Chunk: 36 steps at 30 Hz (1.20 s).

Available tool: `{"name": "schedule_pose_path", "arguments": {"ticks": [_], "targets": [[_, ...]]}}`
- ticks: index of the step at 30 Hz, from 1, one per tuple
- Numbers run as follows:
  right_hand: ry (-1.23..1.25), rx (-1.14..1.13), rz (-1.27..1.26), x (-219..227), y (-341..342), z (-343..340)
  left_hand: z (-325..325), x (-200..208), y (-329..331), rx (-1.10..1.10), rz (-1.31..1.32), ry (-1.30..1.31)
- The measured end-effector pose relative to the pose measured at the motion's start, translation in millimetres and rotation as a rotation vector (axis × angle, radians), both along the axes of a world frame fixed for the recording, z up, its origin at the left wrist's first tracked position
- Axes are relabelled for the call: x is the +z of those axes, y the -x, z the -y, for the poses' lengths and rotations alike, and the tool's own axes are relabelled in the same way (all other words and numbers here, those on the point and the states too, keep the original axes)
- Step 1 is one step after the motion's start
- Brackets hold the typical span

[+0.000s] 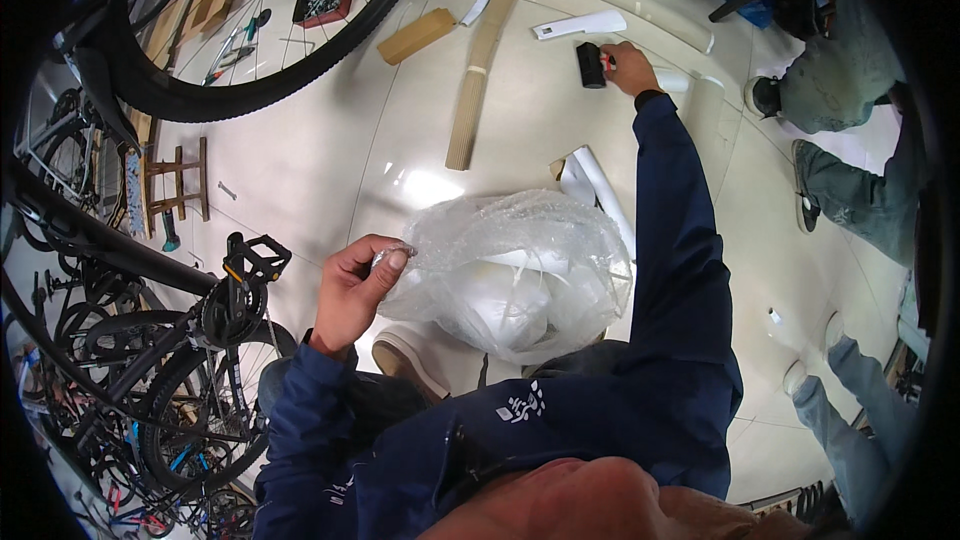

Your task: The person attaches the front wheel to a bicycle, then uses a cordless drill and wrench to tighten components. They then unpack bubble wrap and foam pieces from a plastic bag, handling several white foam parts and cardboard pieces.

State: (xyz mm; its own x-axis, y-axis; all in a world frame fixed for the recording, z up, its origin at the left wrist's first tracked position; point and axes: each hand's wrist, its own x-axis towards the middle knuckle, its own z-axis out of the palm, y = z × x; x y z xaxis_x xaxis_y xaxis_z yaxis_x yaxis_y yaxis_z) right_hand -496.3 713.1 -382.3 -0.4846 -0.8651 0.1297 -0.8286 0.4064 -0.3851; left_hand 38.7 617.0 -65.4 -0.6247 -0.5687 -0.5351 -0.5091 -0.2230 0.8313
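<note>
Left hand (355, 290) at 9 o'clock of centre, thumb and fingers pinched on the edge of a bubble-wrap bag (510, 270), held up over the floor (310, 160). Inside the bag, white strips and foam, dimly seen through the plastic. Right hand (625, 65) stretched far out to 1 o'clock, closed around a small black roll (591, 65) standing on the floor. Just beside the roll, at 12 o'clock of it, a white paper piece (580, 26); at 3 o'clock of it, a white tube (700, 100). Between bag and right arm, a rolled white sheet (600, 190). At 12 o'clock, a long cardboard strip (478, 80) lying flat, with a brown box (416, 36) near its upper left. At 11 o'clock, a bike wheel (270, 70); at 8 o'clock, a bike with a black pedal (255, 258). At 3 o'clock, other people's legs and shoes (810, 200).
</note>
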Motion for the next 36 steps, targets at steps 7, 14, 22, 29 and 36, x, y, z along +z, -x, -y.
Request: {"name": "schedule_pose_path", "arguments": {"ticks": [7, 14, 22, 29, 36], "targets": [[-0.21, 0.014, -0.102, -24.1, -17.1, -13.4, 2.0, -9.0, 2.1, 0.027, 0.008, 0.042], [-0.253, -0.031, -0.26, 22.3, -56.4, -38.3, 10.8, -18.0, 4.1, 0.092, -0.048, 0.073], [0.416, 0.426, 1.112, 275.3, -155.1, -72.0, 13.2, -14.9, 3.6, 0.17, -0.084, 0.071], [0.043, 0.963, 0.885, 272.7, -221.4, -48.3, 4.7, -12.4, 7.1, 0.195, -0.089, 0.108], [-0.006, -0.104, 0.167, 113.8, -97.6, -39.1, 0.1, -6.2, -3.8, 0.189, -0.07, 0.073]]}}
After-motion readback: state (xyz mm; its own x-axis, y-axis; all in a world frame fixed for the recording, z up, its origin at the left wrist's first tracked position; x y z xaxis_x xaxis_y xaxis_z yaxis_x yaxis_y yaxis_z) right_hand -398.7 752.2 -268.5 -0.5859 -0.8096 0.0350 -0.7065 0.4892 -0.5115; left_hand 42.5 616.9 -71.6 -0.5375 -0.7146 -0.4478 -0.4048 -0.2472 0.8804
